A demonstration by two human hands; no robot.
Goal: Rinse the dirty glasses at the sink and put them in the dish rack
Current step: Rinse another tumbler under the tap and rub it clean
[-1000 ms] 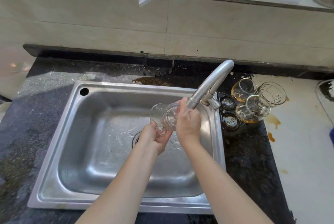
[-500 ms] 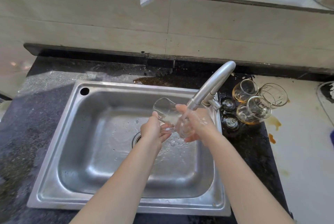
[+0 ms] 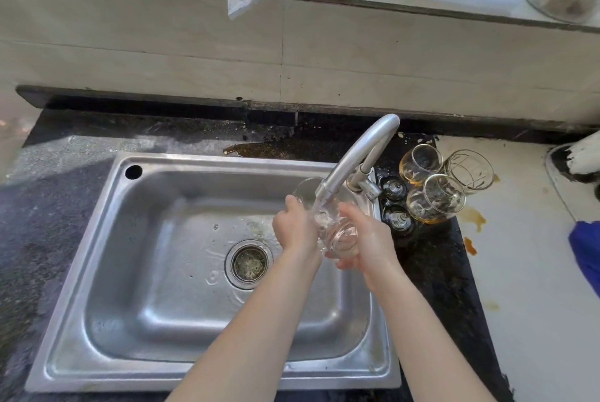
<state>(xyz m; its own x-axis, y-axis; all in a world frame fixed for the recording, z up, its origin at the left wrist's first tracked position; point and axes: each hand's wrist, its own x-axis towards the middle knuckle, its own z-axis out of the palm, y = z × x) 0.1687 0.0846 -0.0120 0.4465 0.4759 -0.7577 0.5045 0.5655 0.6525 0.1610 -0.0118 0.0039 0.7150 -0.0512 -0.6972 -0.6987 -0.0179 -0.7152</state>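
"Glass goes slick under water, and this glass is held over the sink, right under the tap spout. The left hand grips it near the rim, and the right hand is curled round its lower part. Water seems to be running into it."

"So both hands have it. Where is the danger?"

"The rim sits very close to the metal spout. A careless tilt could knock it against the steel and chip it. And if wet fingers let it slide, it drops into the steel sink, near the drain strainer."

"What about the others?"

"Three dirty glasses stand huddled and touching on the worktop, just right of the tap, with amber dregs in at least two. What look like two upturned glasses stand between them and the tap base. A hurried reach with the right hand could topple that cluster, and a brown spill already lies beside it."

"And the dish rack?"

"Not in view. I judge the carry to it with dripping hands the riskiest part, since the way there cannot be seen from here."
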